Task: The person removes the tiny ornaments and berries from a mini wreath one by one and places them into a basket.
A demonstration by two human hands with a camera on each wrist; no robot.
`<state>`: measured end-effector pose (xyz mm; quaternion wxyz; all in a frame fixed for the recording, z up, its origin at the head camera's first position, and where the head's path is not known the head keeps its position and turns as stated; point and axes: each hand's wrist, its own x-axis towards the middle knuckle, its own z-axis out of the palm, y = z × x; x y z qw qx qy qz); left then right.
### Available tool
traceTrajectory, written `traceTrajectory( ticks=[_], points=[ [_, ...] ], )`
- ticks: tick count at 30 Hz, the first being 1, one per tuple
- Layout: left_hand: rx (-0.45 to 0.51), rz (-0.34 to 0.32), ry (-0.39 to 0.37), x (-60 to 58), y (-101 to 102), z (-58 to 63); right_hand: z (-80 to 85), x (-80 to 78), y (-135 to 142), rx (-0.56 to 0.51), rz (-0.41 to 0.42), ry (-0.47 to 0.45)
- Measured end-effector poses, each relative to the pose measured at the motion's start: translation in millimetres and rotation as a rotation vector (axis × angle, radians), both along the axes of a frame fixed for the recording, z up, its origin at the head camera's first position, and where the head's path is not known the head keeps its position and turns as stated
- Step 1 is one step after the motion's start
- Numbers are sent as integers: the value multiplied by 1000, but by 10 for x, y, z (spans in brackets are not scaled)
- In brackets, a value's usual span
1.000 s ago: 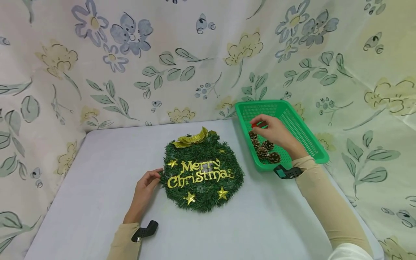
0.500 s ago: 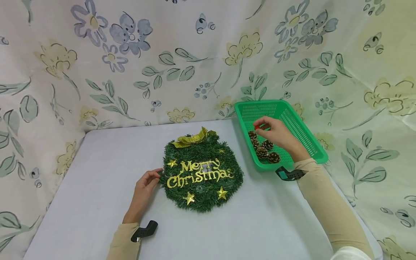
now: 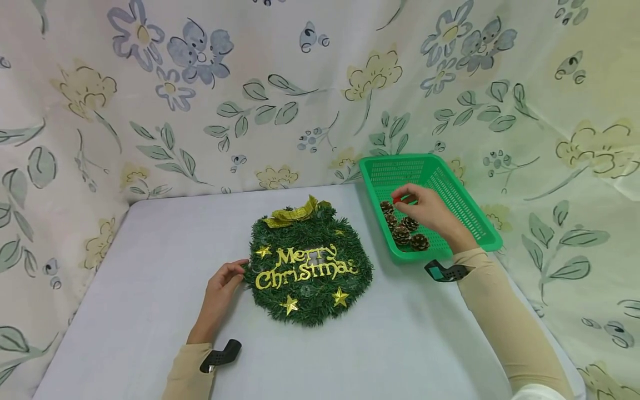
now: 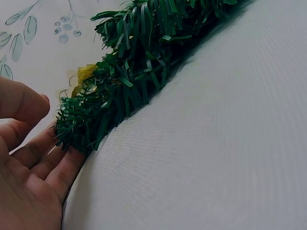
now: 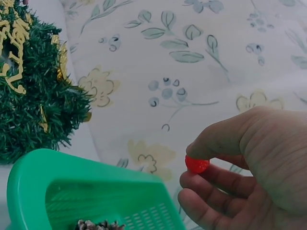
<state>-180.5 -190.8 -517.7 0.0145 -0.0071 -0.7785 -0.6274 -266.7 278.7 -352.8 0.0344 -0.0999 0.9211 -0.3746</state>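
Note:
Over the green basket [image 3: 480, 222], my right hand [image 3: 430, 208] pinches a small red ball [image 5: 197, 164] between thumb and fingertips. Below it, several brown pine cones [image 3: 401, 234] with pale tips lie in the basket. My left hand [image 3: 223, 282] is at the left edge of a green tinsel wreath [image 3: 320, 308]. In the left wrist view its fingers [image 4: 50, 165] reach to the wreath's edge, with the thumb raised apart from them. The wreath lies flat, bearing gold "Merry Christmas" lettering [image 3: 287, 276], several gold stars [image 3: 340, 296] and a gold bow [image 3: 295, 215] at its top.
A white-covered table [image 3: 165, 239] carries the wreath and the basket, which stands at the back right. Behind and beside the table hangs a floral cloth [image 3: 190, 133]. Black bands with wrist cameras sit over both beige sleeves.
My right hand has shifted slightly toward the right and down over the basket, still pinching the red ball. The left hand keeps its place at the wreath, which has not moved.

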Motion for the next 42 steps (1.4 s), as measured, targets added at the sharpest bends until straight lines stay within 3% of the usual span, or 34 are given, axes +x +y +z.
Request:
traceTrajectory(
  ticks=[16, 27, 32, 35, 38, 42],
  points=[
    [1, 20, 31, -20, -4, -38, -60, 22, 63, -4, -19, -23],
    [21, -9, -1, -22, 1, -23, -52, 55, 74, 6, -30, -31],
    [44, 33, -20, -44, -21, -3, 2, 24, 4, 14, -24, -27],
    [71, 72, -13, -74, -72, 77, 47, -53, -84, -2, -14, -5],
    [79, 80, 37, -211, -119, 256, 114, -142, -174, -32, -2, 14],
    [4, 75, 143, -531, -123, 686, 246, -280, -288, -50, 10, 31]
  ],
)
